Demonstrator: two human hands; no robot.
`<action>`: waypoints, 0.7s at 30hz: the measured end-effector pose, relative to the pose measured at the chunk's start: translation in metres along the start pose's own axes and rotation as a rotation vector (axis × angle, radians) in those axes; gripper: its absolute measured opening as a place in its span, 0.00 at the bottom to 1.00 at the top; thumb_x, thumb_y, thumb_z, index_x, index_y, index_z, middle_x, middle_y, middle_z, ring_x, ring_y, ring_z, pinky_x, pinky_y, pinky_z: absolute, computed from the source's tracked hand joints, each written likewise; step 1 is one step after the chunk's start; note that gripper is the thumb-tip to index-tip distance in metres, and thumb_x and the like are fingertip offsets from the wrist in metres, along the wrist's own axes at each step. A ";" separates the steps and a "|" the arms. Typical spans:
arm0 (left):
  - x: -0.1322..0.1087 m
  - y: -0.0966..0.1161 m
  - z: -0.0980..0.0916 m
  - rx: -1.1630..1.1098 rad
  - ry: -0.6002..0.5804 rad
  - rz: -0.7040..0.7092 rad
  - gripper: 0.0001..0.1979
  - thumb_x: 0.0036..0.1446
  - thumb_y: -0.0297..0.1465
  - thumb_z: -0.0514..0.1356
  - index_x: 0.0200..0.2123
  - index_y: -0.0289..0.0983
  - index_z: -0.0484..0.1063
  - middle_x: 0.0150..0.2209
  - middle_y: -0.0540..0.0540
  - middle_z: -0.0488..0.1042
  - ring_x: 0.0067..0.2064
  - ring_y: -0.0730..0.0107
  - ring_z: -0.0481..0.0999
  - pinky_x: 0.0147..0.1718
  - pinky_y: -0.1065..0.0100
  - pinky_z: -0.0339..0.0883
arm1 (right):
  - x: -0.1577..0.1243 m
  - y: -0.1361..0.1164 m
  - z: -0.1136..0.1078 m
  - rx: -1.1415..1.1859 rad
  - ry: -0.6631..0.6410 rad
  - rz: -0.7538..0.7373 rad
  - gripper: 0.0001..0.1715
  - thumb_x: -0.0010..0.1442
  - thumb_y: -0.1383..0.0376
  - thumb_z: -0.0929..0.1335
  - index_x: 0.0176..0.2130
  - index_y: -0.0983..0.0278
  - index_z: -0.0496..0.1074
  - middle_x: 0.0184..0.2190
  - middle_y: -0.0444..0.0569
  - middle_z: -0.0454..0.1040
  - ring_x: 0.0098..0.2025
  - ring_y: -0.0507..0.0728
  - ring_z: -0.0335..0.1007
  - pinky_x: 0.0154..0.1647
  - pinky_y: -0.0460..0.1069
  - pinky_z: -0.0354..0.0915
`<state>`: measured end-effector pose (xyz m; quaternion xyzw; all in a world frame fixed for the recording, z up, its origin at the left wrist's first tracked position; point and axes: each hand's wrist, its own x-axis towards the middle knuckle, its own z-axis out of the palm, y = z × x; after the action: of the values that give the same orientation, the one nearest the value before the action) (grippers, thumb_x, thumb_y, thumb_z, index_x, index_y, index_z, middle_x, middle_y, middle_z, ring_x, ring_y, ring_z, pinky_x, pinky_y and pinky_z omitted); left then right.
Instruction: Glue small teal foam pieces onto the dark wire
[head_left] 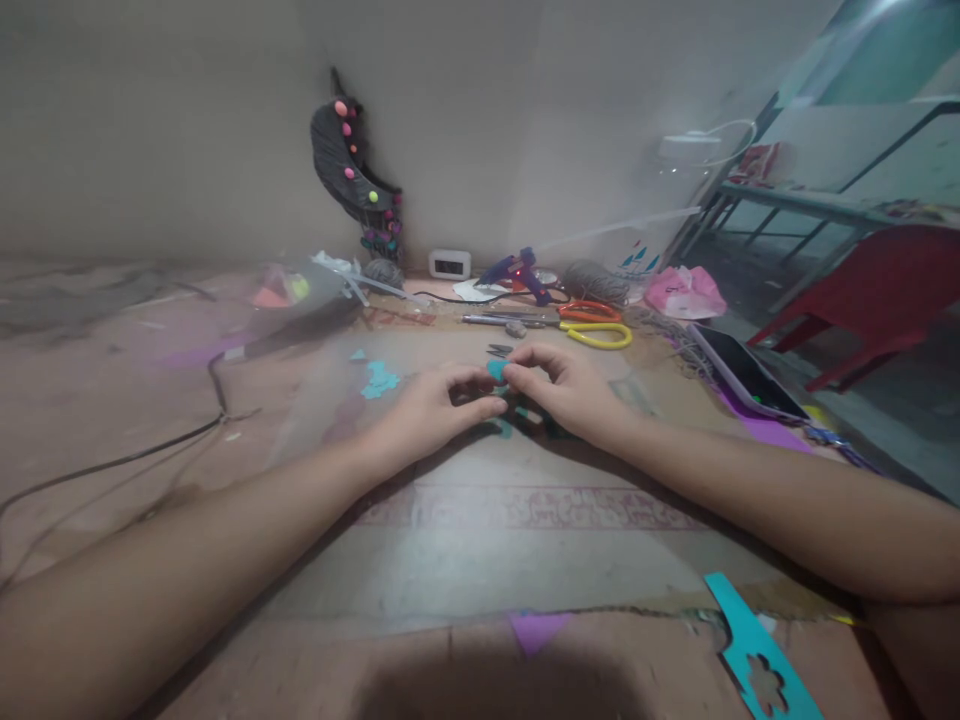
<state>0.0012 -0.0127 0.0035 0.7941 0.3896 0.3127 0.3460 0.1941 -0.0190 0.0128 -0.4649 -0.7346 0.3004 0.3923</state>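
Both my hands meet over the middle of a flattened cardboard sheet (480, 540) on the floor. My left hand (431, 405) and my right hand (566, 385) are curled, fingertips pinching a small teal foam piece (496, 371) between them. More teal bits (517, 420) lie under my right hand. A teal flower-shaped cutout (379, 380) lies just left of my left hand. Near my right elbow lies a teal strip (754, 665) with a flower shape cut out of it.
Orange and yellow scissors (596, 325), a glue gun (517, 272), a ball of grey yarn (596, 283), a phone (742, 375), a pink bag (686, 292) and a small clock (450, 264) lie beyond. A black decorated crescent (349, 165) leans on the wall. A red chair (877, 295) stands right.
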 end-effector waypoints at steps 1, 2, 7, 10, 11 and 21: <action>0.000 0.000 0.000 0.002 0.000 -0.005 0.09 0.56 0.37 0.61 0.36 0.39 0.78 0.38 0.47 0.78 0.42 0.62 0.75 0.44 0.64 0.66 | 0.000 0.000 0.000 0.000 -0.004 0.008 0.13 0.59 0.56 0.67 0.33 0.64 0.71 0.31 0.45 0.74 0.34 0.53 0.68 0.38 0.48 0.63; 0.000 -0.001 0.000 0.000 0.001 -0.010 0.09 0.57 0.37 0.61 0.34 0.39 0.77 0.37 0.47 0.78 0.41 0.63 0.75 0.43 0.64 0.66 | 0.000 0.000 0.000 -0.002 -0.003 0.011 0.13 0.59 0.56 0.67 0.33 0.64 0.71 0.30 0.45 0.73 0.34 0.53 0.68 0.37 0.48 0.63; 0.000 -0.005 0.001 -0.041 -0.003 -0.010 0.10 0.59 0.37 0.58 0.32 0.38 0.75 0.34 0.47 0.76 0.38 0.64 0.73 0.41 0.64 0.63 | 0.002 0.006 0.001 0.030 0.024 -0.010 0.13 0.59 0.56 0.67 0.32 0.64 0.70 0.29 0.44 0.71 0.32 0.52 0.65 0.36 0.48 0.62; 0.001 -0.006 0.000 -0.087 0.002 -0.014 0.10 0.61 0.37 0.55 0.31 0.38 0.71 0.32 0.49 0.73 0.36 0.66 0.70 0.38 0.65 0.62 | 0.003 0.010 0.001 0.144 0.027 0.009 0.15 0.59 0.54 0.68 0.33 0.63 0.69 0.28 0.43 0.69 0.31 0.51 0.65 0.35 0.48 0.64; 0.001 -0.006 0.000 -0.108 0.009 -0.026 0.10 0.61 0.36 0.54 0.30 0.38 0.70 0.31 0.50 0.71 0.35 0.67 0.69 0.37 0.66 0.61 | 0.004 0.011 0.000 0.176 0.036 0.018 0.15 0.59 0.53 0.68 0.33 0.63 0.68 0.27 0.42 0.69 0.30 0.51 0.65 0.34 0.48 0.64; 0.000 -0.009 0.000 -0.163 0.176 -0.052 0.17 0.66 0.40 0.48 0.27 0.39 0.64 0.26 0.51 0.68 0.32 0.67 0.68 0.33 0.67 0.60 | 0.013 0.017 -0.006 0.243 0.175 0.050 0.18 0.59 0.52 0.68 0.27 0.62 0.66 0.24 0.41 0.67 0.29 0.51 0.63 0.35 0.48 0.63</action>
<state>-0.0026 -0.0089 -0.0040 0.7226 0.4121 0.4028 0.3818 0.2031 -0.0001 0.0059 -0.4565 -0.6441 0.3551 0.5007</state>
